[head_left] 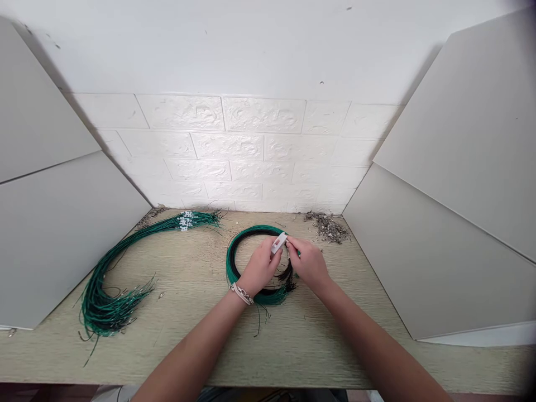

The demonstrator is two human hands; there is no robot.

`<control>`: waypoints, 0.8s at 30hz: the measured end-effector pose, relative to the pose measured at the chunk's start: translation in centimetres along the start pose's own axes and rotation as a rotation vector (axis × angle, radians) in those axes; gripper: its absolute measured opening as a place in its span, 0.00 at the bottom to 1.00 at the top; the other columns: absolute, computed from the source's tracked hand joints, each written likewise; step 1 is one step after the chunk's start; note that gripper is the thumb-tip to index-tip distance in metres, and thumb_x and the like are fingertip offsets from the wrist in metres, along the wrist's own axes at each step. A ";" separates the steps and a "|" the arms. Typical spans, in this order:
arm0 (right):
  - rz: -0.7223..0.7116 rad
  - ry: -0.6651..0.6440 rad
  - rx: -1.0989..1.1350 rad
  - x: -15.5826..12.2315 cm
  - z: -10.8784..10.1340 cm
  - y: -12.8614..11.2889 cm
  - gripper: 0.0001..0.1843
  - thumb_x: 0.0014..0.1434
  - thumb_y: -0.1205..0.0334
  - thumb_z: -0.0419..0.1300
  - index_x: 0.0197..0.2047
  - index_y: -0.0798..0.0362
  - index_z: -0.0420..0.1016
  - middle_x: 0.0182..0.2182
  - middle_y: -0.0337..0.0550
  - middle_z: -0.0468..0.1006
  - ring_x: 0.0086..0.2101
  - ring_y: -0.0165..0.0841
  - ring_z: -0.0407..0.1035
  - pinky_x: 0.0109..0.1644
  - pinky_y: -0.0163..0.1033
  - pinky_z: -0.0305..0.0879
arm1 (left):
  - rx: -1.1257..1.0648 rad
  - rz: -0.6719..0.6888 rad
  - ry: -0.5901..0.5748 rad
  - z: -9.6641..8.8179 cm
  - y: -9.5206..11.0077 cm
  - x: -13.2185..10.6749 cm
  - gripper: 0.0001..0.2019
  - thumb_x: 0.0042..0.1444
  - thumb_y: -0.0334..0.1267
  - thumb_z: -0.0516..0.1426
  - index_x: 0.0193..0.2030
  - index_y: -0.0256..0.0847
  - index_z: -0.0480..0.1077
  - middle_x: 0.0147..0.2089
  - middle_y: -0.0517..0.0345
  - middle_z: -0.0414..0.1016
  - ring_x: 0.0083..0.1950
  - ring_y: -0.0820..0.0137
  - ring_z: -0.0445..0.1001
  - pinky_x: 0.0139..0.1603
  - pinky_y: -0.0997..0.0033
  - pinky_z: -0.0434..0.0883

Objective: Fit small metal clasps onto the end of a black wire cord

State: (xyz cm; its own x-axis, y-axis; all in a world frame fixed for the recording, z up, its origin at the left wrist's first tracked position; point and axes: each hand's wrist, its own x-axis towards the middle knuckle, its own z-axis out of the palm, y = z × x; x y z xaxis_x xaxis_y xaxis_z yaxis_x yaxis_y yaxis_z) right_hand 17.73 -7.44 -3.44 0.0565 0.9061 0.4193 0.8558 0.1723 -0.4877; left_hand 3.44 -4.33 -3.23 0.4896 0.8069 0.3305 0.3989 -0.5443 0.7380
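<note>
Above a coil of green and black wires (233,267), my left hand (260,262) is closed around a small white plastic piece (278,243) with a dark slot in it. What this piece is exactly, I cannot make out. My right hand (309,262) pinches with thumb and forefinger right at the far end of the white piece. Anything between those fingertips is too small to name. Loose wire ends (288,279) of the coil lie under and between both hands, and the hands hide part of the ring.
On the left lies a long bundle of green wires (100,279), with white connectors (185,220) near its far end. Scraps (330,226) are heaped by the back right corner. Grey panels (75,223) flank the wooden table (192,335), and a white brick-patterned wall (247,148) closes the back.
</note>
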 end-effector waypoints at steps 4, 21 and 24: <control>-0.008 0.007 0.017 0.2 -0.2 0.1 0.17 0.60 0.63 0.45 0.45 0.51 0.73 0.39 0.44 0.76 0.37 0.33 0.69 0.40 0.35 0.61 | -0.035 -0.002 -0.024 0.0 -0.1 0.0 0.11 0.60 0.39 0.45 0.46 0.40 0.61 0.42 0.52 0.68 0.41 0.68 0.66 0.40 0.68 0.66; 0.024 -0.069 -0.049 0.3 0.1 0.4 0.19 0.60 0.61 0.46 0.52 0.51 0.69 0.41 0.45 0.76 0.38 0.34 0.69 0.40 0.36 0.62 | -0.328 -0.177 0.047 0.2 -1.0 0.5 0.13 0.58 0.44 0.47 0.45 0.39 0.61 0.38 0.57 0.67 0.37 0.72 0.66 0.38 0.71 0.66; -0.002 -0.085 -0.059 0.2 0.3 0.3 0.19 0.61 0.61 0.46 0.52 0.52 0.68 0.39 0.45 0.76 0.36 0.33 0.69 0.38 0.35 0.61 | -0.375 -0.187 0.044 0.2 -1.1 0.5 0.13 0.58 0.45 0.48 0.45 0.39 0.61 0.39 0.57 0.67 0.38 0.72 0.66 0.38 0.72 0.66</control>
State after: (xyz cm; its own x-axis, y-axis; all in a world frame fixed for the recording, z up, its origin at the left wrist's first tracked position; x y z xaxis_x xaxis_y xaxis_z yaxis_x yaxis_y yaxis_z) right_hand 17.82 -7.09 -3.77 0.0129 0.9355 0.3530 0.8847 0.1538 -0.4401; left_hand 3.39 -3.40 -4.00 0.3986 0.8973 0.1895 0.1638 -0.2730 0.9480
